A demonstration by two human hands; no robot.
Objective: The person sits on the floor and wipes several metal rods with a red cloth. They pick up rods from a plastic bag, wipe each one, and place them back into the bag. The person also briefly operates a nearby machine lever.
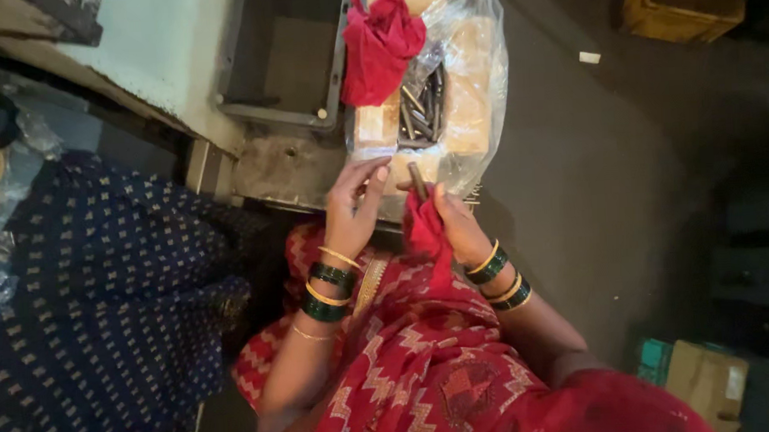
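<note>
While a small dark metal rod [417, 181] is pinched upright in the fingers of the right hand [456, 221] with a red cloth [426, 231] bunched beneath, the left hand [354, 204] is held just beside the rod, fingers loosely spread toward it. Beyond the rod, a plastic-lined box [470, 91] of like rods [423, 111] is seen, another red cloth [380, 43] at its far end.

The red rag [380, 43] at top centre hides part of the metal pins [421, 111] in the plastic-lined box [466, 109], whose far end the top edge cuts off, while the right hand [458, 226] covers the lower end of the dark pin [417, 180] it holds.
</note>
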